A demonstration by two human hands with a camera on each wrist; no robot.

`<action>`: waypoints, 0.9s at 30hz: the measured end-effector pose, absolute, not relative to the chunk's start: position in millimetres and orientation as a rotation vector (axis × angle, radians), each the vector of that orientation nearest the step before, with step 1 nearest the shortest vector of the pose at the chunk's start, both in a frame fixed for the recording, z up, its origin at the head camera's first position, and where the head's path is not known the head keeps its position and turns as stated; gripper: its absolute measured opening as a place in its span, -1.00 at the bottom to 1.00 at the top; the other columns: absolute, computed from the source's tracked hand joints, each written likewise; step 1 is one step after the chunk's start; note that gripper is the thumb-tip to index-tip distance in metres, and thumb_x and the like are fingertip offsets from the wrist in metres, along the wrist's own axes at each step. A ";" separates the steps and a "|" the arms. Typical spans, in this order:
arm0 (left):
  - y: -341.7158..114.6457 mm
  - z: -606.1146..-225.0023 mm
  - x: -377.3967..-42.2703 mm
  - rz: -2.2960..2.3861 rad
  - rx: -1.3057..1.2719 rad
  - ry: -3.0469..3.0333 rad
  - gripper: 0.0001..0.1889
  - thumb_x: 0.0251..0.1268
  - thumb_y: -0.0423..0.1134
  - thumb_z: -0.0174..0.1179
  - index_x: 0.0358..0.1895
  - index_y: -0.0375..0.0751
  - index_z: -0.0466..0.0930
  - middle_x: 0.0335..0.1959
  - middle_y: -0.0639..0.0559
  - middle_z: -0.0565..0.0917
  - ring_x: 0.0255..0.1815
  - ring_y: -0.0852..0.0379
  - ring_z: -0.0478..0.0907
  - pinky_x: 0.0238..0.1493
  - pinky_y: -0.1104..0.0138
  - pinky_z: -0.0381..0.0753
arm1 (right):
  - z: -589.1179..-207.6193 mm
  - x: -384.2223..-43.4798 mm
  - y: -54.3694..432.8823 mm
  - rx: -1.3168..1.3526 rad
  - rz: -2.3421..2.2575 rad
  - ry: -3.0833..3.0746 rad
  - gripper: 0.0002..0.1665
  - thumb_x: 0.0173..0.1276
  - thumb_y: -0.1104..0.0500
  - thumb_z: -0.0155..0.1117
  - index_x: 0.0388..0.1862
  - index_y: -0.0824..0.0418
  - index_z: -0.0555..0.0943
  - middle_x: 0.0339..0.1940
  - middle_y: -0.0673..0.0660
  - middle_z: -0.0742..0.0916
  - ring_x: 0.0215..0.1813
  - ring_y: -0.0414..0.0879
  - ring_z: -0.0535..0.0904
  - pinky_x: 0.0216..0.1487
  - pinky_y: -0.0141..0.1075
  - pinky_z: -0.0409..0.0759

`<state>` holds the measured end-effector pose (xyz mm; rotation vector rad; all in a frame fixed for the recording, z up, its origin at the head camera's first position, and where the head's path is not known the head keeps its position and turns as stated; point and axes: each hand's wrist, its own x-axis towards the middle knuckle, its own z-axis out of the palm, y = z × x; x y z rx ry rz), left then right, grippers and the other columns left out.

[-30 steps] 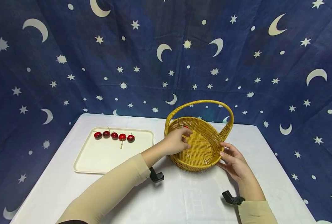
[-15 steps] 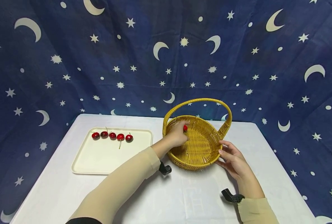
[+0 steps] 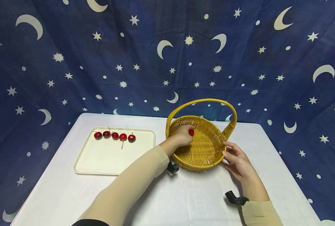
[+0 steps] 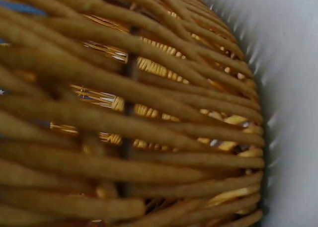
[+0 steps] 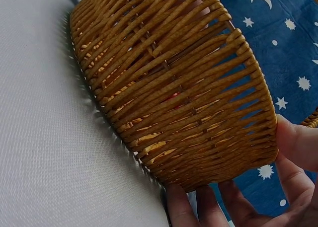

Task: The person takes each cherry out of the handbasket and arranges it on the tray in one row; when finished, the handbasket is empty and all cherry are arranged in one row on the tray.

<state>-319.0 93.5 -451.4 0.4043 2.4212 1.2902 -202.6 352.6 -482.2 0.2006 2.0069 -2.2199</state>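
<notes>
A yellow wicker basket (image 3: 197,160) with a tall arched handle stands on the table. My left hand (image 3: 182,135) reaches over its left rim and pinches a red cherry (image 3: 191,132) inside, low near the back wall. Its fingertips are partly hidden. At the basket's right side my right hand (image 3: 239,163) grips the rim and wall, thumb above and fingers below, as the right wrist view shows with the fingers (image 5: 236,204) against the weave. Only the outer weave (image 4: 129,98) fills the left wrist view; no hand is seen there.
Left of the basket lies a cream tray (image 3: 113,160) with several cherries (image 3: 123,137) in a row along its back. The white table (image 3: 184,201) ends at a dark blue curtain (image 3: 139,56) with moons and stars.
My left hand has gone further into the basket, rightward, and the cherry at its fingers shows more fully and slightly lower. My right hand keeps its grip on the basket.
</notes>
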 end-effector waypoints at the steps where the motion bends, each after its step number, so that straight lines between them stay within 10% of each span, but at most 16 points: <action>1: 93.4 -451.2 -318.5 1.283 0.415 2.428 -0.32 0.36 -0.60 0.06 0.55 -0.17 0.48 0.37 -0.14 0.64 0.03 0.06 0.51 -0.17 0.34 0.41 | -482.1 -202.5 352.6 0.200 -2.219 2.008 -0.50 0.63 0.24 0.26 0.46 -0.04 0.50 0.30 0.06 0.52 0.22 -0.16 0.69 0.11 -0.16 0.79; 9: 95.3 -453.1 -316.9 1.164 0.475 2.497 -0.33 0.30 -0.65 0.01 0.43 -0.09 0.64 0.47 -0.04 0.62 0.41 0.05 0.55 0.08 0.37 0.45 | -482.8 -202.3 351.3 0.187 -2.228 1.999 -0.48 0.63 0.26 0.25 0.48 -0.01 0.48 0.30 0.09 0.50 0.23 -0.15 0.68 0.12 -0.15 0.77; 17: 98.1 -455.1 -316.5 1.077 0.544 2.459 -0.25 0.33 -0.65 -0.01 0.54 -0.02 0.54 0.45 -0.04 0.63 0.13 0.12 0.48 0.00 0.36 0.38 | -481.5 -201.7 351.7 0.209 -2.217 2.018 -0.48 0.62 0.24 0.28 0.48 -0.03 0.49 0.31 0.08 0.50 0.23 -0.15 0.68 0.12 -0.16 0.78; 27: 97.5 -456.6 -315.0 0.955 0.609 2.531 -0.65 0.36 -0.49 0.32 0.10 -0.04 0.81 0.09 -0.03 0.77 -0.15 0.17 0.52 -0.21 0.44 0.43 | -480.6 -201.8 351.5 0.230 -2.196 2.037 -0.48 0.62 0.23 0.28 0.47 -0.07 0.49 0.35 0.09 0.47 0.26 -0.13 0.65 0.13 -0.15 0.77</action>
